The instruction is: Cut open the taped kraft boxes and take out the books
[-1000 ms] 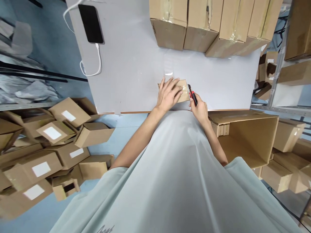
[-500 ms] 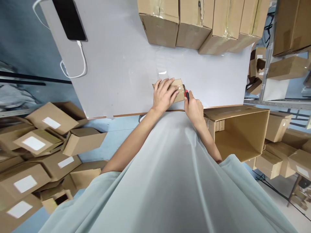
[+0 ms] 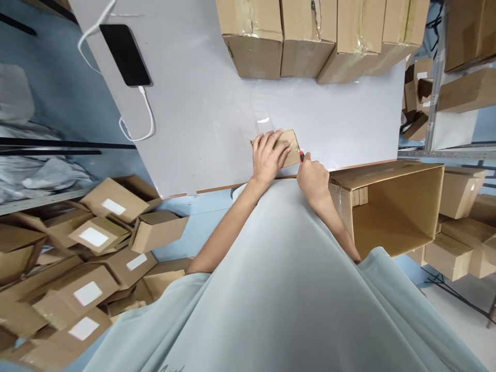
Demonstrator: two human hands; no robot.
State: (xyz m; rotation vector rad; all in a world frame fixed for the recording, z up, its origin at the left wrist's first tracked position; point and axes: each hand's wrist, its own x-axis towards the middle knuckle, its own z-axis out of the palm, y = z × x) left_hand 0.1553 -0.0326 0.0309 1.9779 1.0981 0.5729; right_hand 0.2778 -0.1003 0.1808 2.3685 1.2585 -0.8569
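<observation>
A small flat cardboard box [image 3: 290, 148] with clear tape lies near the table's front edge. My left hand [image 3: 267, 155] rests over its left part, fingers bent across the top, holding it down against the table. Closed in my right hand [image 3: 313, 178] is a red and black utility knife [image 3: 302, 155]. The knife's tip end meets the box's right edge; my fist hides most of the handle. A piece of clear plastic or tape [image 3: 264, 122] lies just beyond the box.
Taped cardboard boxes [image 3: 308, 57] stand in a row at the table's [image 3: 194, 119] back. A phone [image 3: 126, 55] with a white cable lies at left. To my right is a large open carton [image 3: 391, 212]; to my left, a pile of opened boxes [image 3: 96, 268].
The view has shifted, so the phone and left-hand pile appear farther right. My right hand and the knife are slightly lower along the box's right edge. My left hand still holds the box.
</observation>
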